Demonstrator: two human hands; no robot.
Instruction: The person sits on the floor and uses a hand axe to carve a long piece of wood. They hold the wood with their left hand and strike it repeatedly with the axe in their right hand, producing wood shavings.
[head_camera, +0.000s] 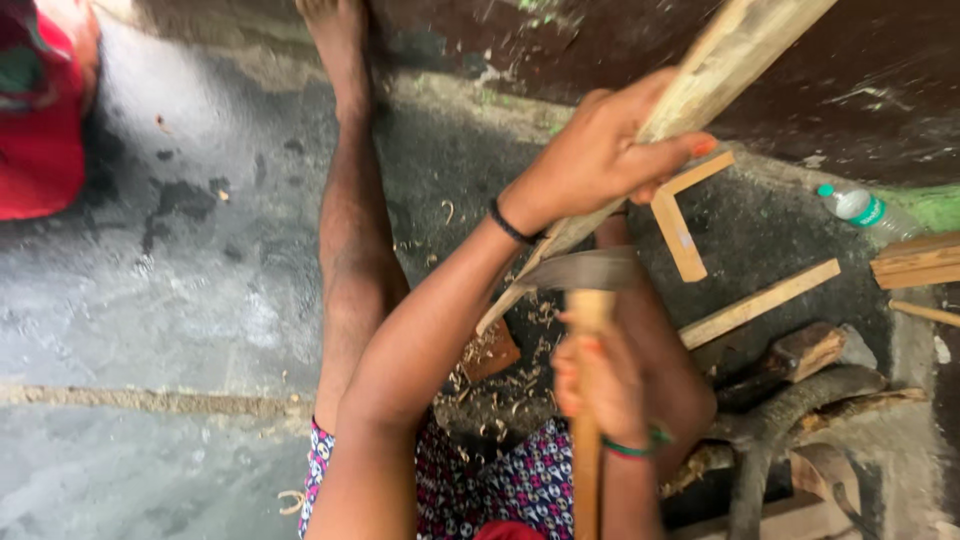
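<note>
At the far left edge, a red cloth bundle (40, 110) is seen on the grey concrete floor (150, 330). Further right, a bare leg (350, 230) is stretched out along the floor, the foot toward the top of the view. A patterned garment (500, 490) is visible at the bottom centre, with wood shavings (500, 385) scattered just above it.

The left hand (600, 155) is closed around a long wooden stick (700, 80), which is held tilted, its lower tapered end pointing down toward the shavings. A black band is worn at that wrist.

The right hand (600, 385) is clenched on the wooden handle of an adze-like tool (590, 290); its metal blade lies just beside the lower part of the stick, though contact cannot be confirmed owing to blur. A green bangle is noted at that wrist.

To the right, an L-shaped wooden piece (680, 220) and a flat wooden slat (760, 303) lie on the dark ground. Rough branches (790, 410) are piled below these. A clear plastic bottle (865, 208) lies near the right edge, with stacked wooden strips (915, 262) just beneath it.
</note>
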